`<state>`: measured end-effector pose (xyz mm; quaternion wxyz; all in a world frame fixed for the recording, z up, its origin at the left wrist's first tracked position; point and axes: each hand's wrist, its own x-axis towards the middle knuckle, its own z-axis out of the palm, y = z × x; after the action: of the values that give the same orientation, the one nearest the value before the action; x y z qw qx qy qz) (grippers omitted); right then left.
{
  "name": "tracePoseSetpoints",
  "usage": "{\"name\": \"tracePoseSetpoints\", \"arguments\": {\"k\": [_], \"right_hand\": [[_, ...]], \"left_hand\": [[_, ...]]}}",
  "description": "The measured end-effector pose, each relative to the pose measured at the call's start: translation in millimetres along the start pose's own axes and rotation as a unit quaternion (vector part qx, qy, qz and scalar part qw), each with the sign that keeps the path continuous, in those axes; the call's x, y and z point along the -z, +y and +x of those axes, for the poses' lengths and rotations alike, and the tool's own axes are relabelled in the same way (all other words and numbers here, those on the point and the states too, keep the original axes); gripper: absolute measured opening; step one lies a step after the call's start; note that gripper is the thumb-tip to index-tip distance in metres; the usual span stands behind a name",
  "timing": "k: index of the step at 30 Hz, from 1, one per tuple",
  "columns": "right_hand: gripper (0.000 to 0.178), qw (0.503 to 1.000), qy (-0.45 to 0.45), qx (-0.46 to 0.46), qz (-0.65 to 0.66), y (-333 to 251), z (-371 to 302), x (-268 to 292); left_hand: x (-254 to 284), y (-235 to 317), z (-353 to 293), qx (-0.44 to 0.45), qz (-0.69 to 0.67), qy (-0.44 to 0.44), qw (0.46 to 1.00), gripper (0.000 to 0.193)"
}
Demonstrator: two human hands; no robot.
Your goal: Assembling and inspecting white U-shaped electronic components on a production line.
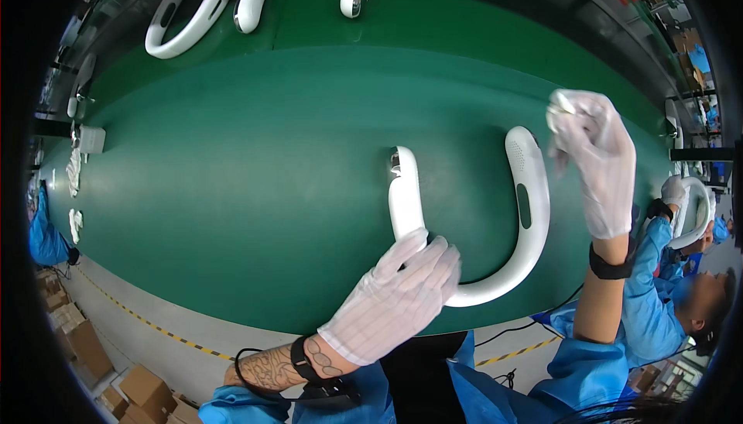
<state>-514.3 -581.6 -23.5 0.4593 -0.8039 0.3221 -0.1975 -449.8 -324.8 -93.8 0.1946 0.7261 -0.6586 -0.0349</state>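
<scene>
A white U-shaped neckband device [534, 215] lies on the green table, its ends pointing away from me. One arm of it has a shiny metallic tip; the other shows small perforations and a dark oval slot. My left hand [402, 288], in a thin white glove, is closed around the near part of the metallic-tipped arm. To the right of the device, my gloved right hand [594, 149] is raised with its fingers curled together. Something pale may be between the fingertips, but I cannot make it out.
More white neckband devices [193, 37] lie along the far side of the green table [232, 192]. A small white box [91, 140] and crumpled white gloves [75, 225] are at the left end. On the right, a co-worker [654, 292] in blue holds a similar device [700, 215]. Cardboard boxes [147, 393] stand on the floor.
</scene>
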Motion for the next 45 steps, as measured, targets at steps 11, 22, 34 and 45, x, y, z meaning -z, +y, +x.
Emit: {"name": "tracePoseSetpoints", "arguments": {"k": [11, 22, 34, 45], "right_hand": [[0.027, 0.971, 0.115, -0.168, 0.126, 87, -92, 54], [0.019, 0.965, 0.129, -0.114, 0.196, 54, -145, 31], [0.02, 0.978, 0.145, -0.041, 0.147, 29, -113, -18], [0.019, 0.989, 0.107, -0.06, 0.084, 45, -118, -53]], "left_hand": [[19, -10, 20, -0.128, 0.043, -0.087, 0.987, 0.01], [74, -23, 28, -0.09, -0.114, 0.054, 0.988, 0.022], [69, -42, 20, 0.342, -0.699, 0.126, 0.615, 0.025], [47, -84, -13, 0.374, -0.778, 0.137, 0.486, 0.024]]}}
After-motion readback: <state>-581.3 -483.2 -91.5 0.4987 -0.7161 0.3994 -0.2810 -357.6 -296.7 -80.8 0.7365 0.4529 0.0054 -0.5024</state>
